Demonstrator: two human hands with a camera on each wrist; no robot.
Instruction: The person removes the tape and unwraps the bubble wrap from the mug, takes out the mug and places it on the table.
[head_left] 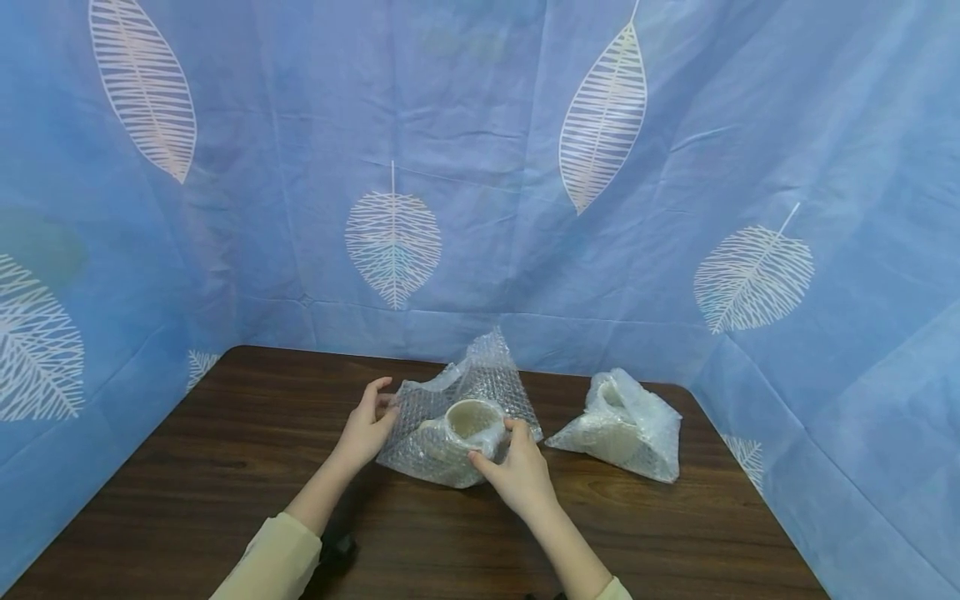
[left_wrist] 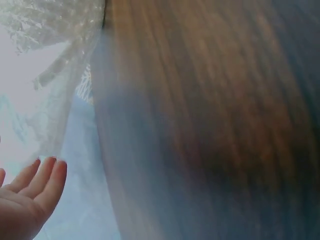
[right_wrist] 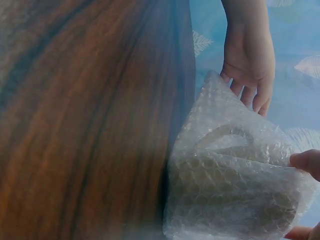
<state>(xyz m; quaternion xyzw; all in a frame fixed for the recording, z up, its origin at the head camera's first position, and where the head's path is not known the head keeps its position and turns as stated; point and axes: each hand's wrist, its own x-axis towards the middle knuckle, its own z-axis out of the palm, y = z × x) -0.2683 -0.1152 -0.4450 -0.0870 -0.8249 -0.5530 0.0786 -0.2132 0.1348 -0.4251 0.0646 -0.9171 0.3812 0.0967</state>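
A pale mug [head_left: 469, 419] sits on the table, partly wrapped in a sheet of bubble wrap [head_left: 495, 375] whose free end stands up behind it. Its round mouth is uncovered, and a handle [right_wrist: 232, 134] shows blurrily through the plastic in the right wrist view. My right hand [head_left: 522, 477] holds the wrapped mug at its right side, thumb in front and fingers near the rim. On the left, my left hand [head_left: 366, 429] is beside the wrap's edge with fingers loosely extended, gripping nothing. In the left wrist view that hand [left_wrist: 30, 200] shows its palm and relaxed fingers.
A second bubble-wrapped bundle [head_left: 626, 429], with a pale cup-like shape inside, lies to the right on the dark wooden table [head_left: 420, 542]. Blue cloth [head_left: 480, 250] with white leaf prints hangs behind the table and at both sides.
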